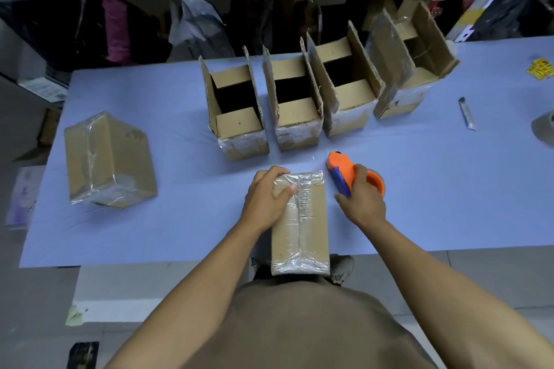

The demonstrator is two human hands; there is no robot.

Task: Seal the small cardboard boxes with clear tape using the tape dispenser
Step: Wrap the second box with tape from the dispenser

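Right hand (pixel 361 202) clenched round handle of orange tape dispenser (pixel 349 175), held just right of taped box (pixel 299 222), nose pointing away. Left hand (pixel 265 196) laid over box's far left corner, thumb pressing tape on top seam. Box standing at near table (pixel 434 189) edge, long axis running away from body. Beyond, four open boxes (pixel 236 111) in a row; sealed box (pixel 109 160) far left. No legible labels or writing.
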